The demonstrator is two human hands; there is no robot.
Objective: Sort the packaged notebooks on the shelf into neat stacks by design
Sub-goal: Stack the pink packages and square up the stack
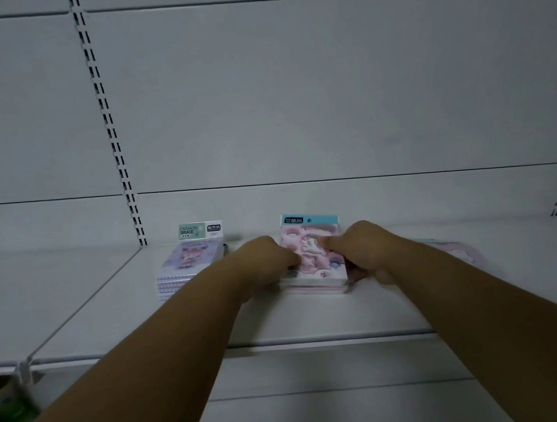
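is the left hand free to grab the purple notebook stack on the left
Probably not yet: the left hand grips the pink unicorn notebook stack. The purple notebook stack lies beside it, unobstructed.

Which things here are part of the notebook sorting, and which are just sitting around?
Part of the job:
- pink unicorn stack, gripped by the left hand and right hand
- purple stack
- loose pink notebook on the right
- shelf

Just around:
- blurry green things lower left, too unclear to name
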